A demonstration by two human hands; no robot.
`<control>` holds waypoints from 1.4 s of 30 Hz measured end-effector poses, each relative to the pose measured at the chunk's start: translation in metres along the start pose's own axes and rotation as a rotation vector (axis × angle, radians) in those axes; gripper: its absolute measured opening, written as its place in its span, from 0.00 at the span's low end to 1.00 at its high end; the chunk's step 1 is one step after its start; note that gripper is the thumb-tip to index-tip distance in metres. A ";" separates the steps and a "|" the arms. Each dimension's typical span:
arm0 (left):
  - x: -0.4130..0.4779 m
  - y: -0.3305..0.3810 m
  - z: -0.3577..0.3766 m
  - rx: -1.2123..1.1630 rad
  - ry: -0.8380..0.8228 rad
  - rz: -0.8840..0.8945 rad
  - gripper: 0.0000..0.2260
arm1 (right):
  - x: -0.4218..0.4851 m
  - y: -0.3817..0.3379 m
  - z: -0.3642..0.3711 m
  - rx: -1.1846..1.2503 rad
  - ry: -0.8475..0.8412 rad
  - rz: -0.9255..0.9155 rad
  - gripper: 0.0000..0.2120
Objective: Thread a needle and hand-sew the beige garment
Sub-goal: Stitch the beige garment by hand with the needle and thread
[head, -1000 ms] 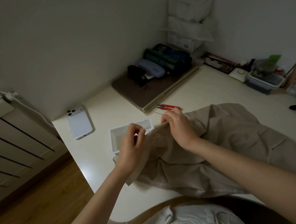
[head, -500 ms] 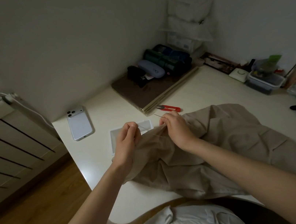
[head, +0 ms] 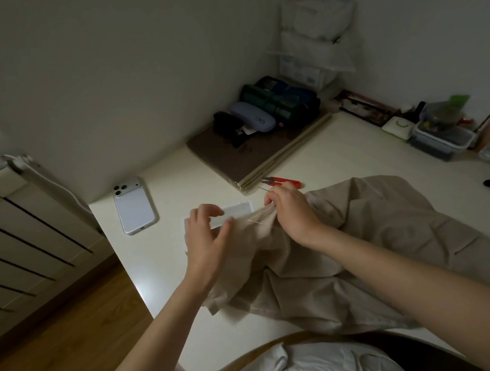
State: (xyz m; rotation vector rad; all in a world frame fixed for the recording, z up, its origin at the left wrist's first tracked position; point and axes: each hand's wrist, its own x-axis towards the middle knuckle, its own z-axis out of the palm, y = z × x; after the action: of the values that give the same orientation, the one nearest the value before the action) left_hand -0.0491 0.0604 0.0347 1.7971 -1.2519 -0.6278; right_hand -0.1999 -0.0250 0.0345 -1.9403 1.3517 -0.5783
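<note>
Snips [head: 281, 181] beyond garment [head: 371, 230]; left hand [head: 207, 238] hides tray [head: 239, 209], perhaps box.

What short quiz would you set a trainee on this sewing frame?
1. True or false: the red snips lie on top of the beige garment.
2. What lies on the table to the left of the left hand? A) white phone B) mug C) thread spool
3. Which hand pinches the needle?
Key: 1 false, they lie on the table beyond it; 2 A; 3 the right hand.
</note>
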 end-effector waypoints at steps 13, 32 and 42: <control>0.006 -0.004 0.011 0.530 -0.202 0.574 0.16 | 0.006 0.001 -0.003 -0.019 -0.011 0.003 0.12; -0.009 0.012 -0.009 0.052 -0.628 0.363 0.09 | 0.019 0.030 -0.012 -0.081 0.027 0.133 0.11; 0.030 0.013 0.010 0.061 -0.411 0.029 0.15 | 0.016 0.028 -0.014 -0.036 0.033 0.017 0.14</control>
State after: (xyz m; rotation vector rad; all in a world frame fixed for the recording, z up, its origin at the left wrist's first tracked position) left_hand -0.0522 0.0271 0.0423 1.7491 -1.5779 -0.9873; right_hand -0.2212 -0.0504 0.0227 -1.9536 1.4071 -0.5843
